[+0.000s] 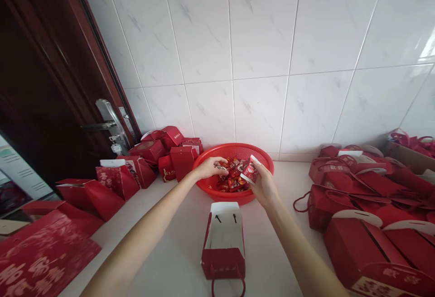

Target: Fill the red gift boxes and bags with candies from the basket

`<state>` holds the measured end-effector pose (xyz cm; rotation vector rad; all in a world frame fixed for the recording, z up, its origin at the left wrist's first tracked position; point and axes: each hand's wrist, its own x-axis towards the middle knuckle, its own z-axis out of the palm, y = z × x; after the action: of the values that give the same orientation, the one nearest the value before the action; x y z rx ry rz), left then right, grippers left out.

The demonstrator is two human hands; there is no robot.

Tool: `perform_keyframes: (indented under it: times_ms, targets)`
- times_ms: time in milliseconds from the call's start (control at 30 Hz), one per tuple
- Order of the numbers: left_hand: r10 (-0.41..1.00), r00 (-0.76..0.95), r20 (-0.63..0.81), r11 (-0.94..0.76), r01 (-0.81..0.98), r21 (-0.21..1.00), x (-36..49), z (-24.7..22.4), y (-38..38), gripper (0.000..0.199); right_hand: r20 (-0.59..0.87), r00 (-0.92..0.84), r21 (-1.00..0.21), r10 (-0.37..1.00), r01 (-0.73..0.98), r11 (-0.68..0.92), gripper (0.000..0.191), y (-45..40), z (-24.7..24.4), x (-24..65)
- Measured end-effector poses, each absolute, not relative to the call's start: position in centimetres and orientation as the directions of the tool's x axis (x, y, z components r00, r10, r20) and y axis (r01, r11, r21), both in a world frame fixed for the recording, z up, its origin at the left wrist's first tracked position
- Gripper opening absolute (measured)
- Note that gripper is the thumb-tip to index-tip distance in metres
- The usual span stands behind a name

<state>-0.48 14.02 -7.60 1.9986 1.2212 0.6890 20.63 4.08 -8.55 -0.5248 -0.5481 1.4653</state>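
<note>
Packet [250, 170] (one, red-and-white) is pinched in right hand [265, 186]; left hand [210, 169], apart, over sweets [235, 184], cannot tell if gripping any. One red basket [231, 197]; one open box [223, 261] before it.

Whole back wall is covered in white tiles [258, 30] with greyish streaks. On the left, a dark brown door [37, 84] is fitted with a metal handle [110, 118]. Red cartons [90, 197] are lined up along the worktop's [173, 251] left side; loads of red boxes [326, 211] are crammed together on the right.
</note>
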Motion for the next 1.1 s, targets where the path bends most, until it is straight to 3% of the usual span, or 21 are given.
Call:
perform_keyframes:
  times_ms: [233, 467, 700, 1100]
  targets:
    - [0.920, 0.387, 0.056, -0.310, 0.633, 0.710, -0.5, -7.8, 14.1, 0.034, 0.006, 0.021, -0.633, 1.000, -0.774, 0.020, 0.017, 3.9, -8.3, 20.6]
    - [0.953, 0.301, -0.027, -0.249, 0.835, 0.491, -0.3, -8.1, 14.2, 0.009, 0.018, 0.024, -0.633, 1.000, -0.773, 0.030, 0.015, 4.0, -8.5, 20.7]
    - [0.908, 0.299, -0.294, -0.191, 0.920, 0.343, 1.6, -8.7, 15.2, 0.021, -0.015, 0.045, -0.615, 0.999, -0.788, 0.026, 0.010, 3.8, -8.2, 20.6]
    - [0.891, 0.281, -0.358, -0.189, 0.944, 0.270, 1.7, -8.4, 14.4, 0.029, 0.023, -0.002, -0.614, 1.000, -0.789, 0.012, 0.018, 4.0, -8.4, 20.7]
